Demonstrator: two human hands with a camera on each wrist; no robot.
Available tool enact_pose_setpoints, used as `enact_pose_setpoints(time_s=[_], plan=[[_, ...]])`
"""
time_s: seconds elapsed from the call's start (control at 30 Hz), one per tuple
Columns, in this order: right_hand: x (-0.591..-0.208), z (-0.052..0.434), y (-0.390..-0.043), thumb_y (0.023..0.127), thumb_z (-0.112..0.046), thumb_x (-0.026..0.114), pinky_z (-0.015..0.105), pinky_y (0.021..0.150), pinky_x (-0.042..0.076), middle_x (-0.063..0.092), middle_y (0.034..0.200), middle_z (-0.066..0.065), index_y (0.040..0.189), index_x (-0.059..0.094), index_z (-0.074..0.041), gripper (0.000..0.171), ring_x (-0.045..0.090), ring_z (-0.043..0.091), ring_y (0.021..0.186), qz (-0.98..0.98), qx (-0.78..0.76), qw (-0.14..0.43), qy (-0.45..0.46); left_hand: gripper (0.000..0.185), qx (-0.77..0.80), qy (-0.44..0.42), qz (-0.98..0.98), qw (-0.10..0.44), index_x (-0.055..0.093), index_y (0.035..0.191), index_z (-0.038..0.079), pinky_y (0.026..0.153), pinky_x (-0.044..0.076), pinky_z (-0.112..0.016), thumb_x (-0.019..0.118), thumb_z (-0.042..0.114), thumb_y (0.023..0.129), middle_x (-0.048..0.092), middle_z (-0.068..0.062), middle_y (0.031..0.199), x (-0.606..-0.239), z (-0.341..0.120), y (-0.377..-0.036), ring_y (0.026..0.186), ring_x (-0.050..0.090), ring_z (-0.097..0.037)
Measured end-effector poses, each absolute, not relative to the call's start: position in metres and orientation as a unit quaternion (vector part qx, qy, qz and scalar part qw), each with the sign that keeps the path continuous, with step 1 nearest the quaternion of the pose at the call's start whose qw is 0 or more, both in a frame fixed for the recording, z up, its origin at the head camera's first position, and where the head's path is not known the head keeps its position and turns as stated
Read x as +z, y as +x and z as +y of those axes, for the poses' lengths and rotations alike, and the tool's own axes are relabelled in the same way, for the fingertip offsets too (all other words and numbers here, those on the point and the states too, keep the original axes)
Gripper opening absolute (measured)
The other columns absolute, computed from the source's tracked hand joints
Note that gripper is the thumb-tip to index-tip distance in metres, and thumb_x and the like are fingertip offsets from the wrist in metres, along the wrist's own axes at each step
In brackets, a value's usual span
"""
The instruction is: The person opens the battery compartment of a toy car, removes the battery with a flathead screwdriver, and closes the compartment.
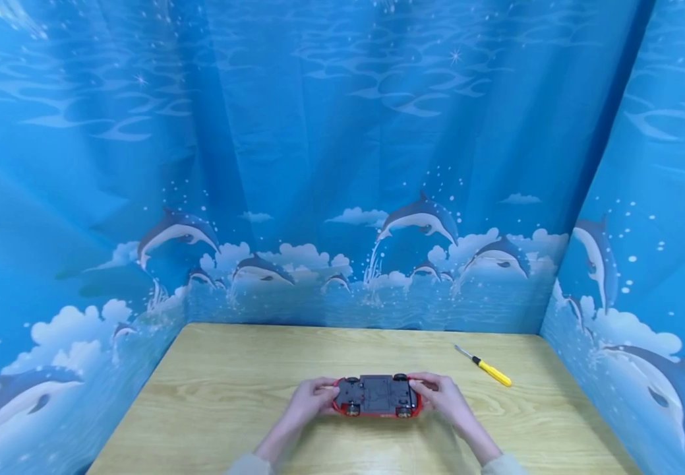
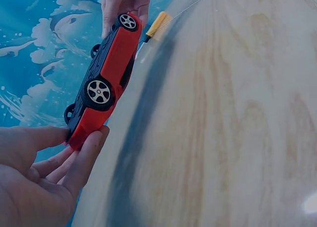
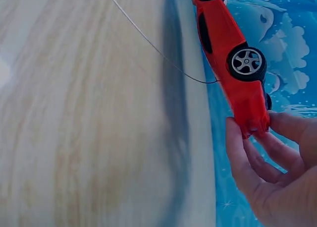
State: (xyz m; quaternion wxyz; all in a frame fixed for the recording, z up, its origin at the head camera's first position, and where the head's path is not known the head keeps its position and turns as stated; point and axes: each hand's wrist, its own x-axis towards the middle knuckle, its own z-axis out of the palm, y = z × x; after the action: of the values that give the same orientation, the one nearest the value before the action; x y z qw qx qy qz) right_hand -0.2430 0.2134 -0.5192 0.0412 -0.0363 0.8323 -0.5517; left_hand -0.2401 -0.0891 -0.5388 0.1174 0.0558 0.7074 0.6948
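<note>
Sleeve cuffs sit at the bottom edge of the head view, both forearms reaching up to a red toy car (image 1: 377, 396) at lower centre of the frame, on the wooden table (image 1: 229, 396). Car is flipped, dark underside and four wheels facing up, long axis running left-right across the frame; which end is the front I cannot tell. Left hand (image 1: 311, 400) pinches the car's left end, thumb and fingers (image 2: 86, 152) curled round the red bumper. Right hand (image 1: 443, 396) pinches the right end the same way, fingers (image 3: 242, 157) wrapped on the tip. Yellow-handled screwdriver (image 1: 487, 367) lies to the upper right of the car, apart from it, tip pointing upper left. Blue dolphin-print curtain (image 1: 318, 165) surrounds the table.
</note>
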Motion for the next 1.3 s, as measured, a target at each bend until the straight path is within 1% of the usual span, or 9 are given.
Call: enact_pose_setpoints(time_s=[0.2,0.33,0.5,0.6,0.77,0.87,1.03,1.17,1.3], plan=[[-0.530,0.213,-0.243,0.097,-0.013,0.067,0.036,0.063,0.060,0.073,0.105,0.021,0.124,0.065,0.010,0.036,0.068,0.020,0.067,0.830,-0.555,0.048,-0.039,0.042,0.678,0.048,0.725,0.109,0.053,0.130,-0.020,0.077,0.063,-0.037,0.066,-0.001,0.095,0.072,-0.022,0.104,-0.545,-0.084,-0.237,0.084,0.072,-0.021],[-0.533,0.213,-0.243,0.096,-0.007,0.067,0.038,0.063,0.061,0.072,0.106,0.021,0.126,0.061,0.014,0.037,0.067,0.021,0.067,0.822,-0.565,0.069,-0.032,0.042,0.664,0.051,0.738,0.106,0.053,0.130,-0.020,0.075,0.063,-0.035,0.066,-0.001,0.094,0.071,-0.020,0.104,-0.548,-0.082,-0.237,0.083,0.071,-0.020],[-0.535,0.212,-0.242,0.095,-0.004,0.066,0.036,0.064,0.061,0.071,0.106,0.020,0.127,0.060,0.013,0.037,0.067,0.020,0.068,0.828,-0.555,0.074,-0.024,0.041,0.647,0.054,0.754,0.096,0.055,0.129,-0.019,0.073,0.063,-0.033,0.067,-0.002,0.093,0.070,-0.019,0.103,-0.550,-0.081,-0.237,0.084,0.070,-0.021],[-0.535,0.211,-0.241,0.094,-0.004,0.067,0.034,0.062,0.061,0.072,0.105,0.021,0.126,0.062,0.012,0.036,0.066,0.019,0.066,0.839,-0.540,0.067,-0.016,0.041,0.640,0.058,0.761,0.089,0.055,0.128,-0.019,0.073,0.063,-0.031,0.067,-0.003,0.092,0.069,-0.021,0.104,-0.552,-0.080,-0.236,0.086,0.070,-0.022],[-0.536,0.212,-0.240,0.093,-0.006,0.070,0.030,0.060,0.058,0.071,0.110,0.023,0.121,0.068,0.007,0.032,0.066,0.016,0.064,0.857,-0.513,0.048,-0.023,0.042,0.626,0.069,0.773,0.077,0.057,0.127,-0.019,0.072,0.062,-0.030,0.069,-0.001,0.092,0.068,-0.029,0.109,-0.552,-0.080,-0.236,0.088,0.071,-0.027],[-0.536,0.213,-0.240,0.092,-0.007,0.071,0.027,0.061,0.057,0.071,0.113,0.023,0.119,0.069,0.005,0.030,0.067,0.015,0.065,0.861,-0.506,0.042,-0.035,0.042,0.596,0.081,0.797,0.060,0.060,0.127,-0.016,0.075,0.062,-0.033,0.071,0.003,0.091,0.068,-0.030,0.115,-0.552,-0.083,-0.237,0.093,0.071,-0.032],[-0.535,0.212,-0.240,0.091,-0.007,0.072,0.026,0.063,0.057,0.070,0.115,0.024,0.119,0.070,0.004,0.031,0.067,0.015,0.067,0.862,-0.504,0.042,-0.038,0.043,0.526,0.109,0.843,0.020,0.063,0.128,-0.008,0.084,0.060,-0.041,0.075,0.008,0.089,0.069,-0.025,0.119,-0.551,-0.086,-0.239,0.099,0.071,-0.035],[-0.535,0.211,-0.240,0.091,-0.005,0.071,0.028,0.064,0.057,0.070,0.117,0.024,0.120,0.070,0.003,0.030,0.068,0.018,0.069,0.861,-0.506,0.044,-0.024,0.038,0.499,0.133,0.856,-0.016,0.065,0.127,-0.005,0.087,0.059,-0.045,0.072,0.009,0.092,0.070,-0.024,0.119,-0.548,-0.086,-0.237,0.100,0.072,-0.036],[-0.534,0.211,-0.240,0.091,-0.005,0.071,0.029,0.064,0.058,0.070,0.115,0.024,0.120,0.070,0.004,0.030,0.069,0.019,0.069,0.860,-0.508,0.040,-0.024,0.035,0.455,0.169,0.872,-0.053,0.065,0.128,-0.003,0.093,0.056,-0.049,0.067,0.010,0.096,0.068,-0.022,0.124,-0.541,-0.083,-0.231,0.109,0.068,-0.038]])
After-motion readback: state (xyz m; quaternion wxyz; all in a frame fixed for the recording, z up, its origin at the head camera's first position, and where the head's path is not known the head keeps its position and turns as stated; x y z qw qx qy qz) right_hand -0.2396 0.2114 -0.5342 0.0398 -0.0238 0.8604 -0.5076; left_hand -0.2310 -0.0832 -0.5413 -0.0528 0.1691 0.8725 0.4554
